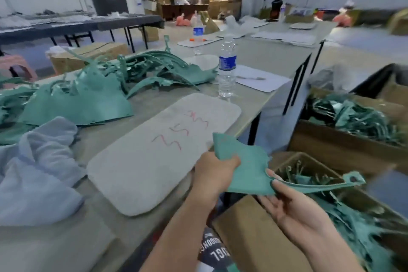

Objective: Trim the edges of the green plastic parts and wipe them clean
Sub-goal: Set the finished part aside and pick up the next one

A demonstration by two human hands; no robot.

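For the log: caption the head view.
Left hand and right hand hold a green plastic part above a cardboard box.

A mat (159, 152) lies on the table (141, 234). To the mat's left sits a crumpled cloth (39, 168), behind the mat to the left a pile of plastic parts (88, 93), and just behind its far right corner an upright water bottle (227, 68). Right of the mat, past the table edge, stand cardboard boxes (331, 150) with scraps (357, 117) in them, and one plastic part (247, 170) is at the mat's near right corner.
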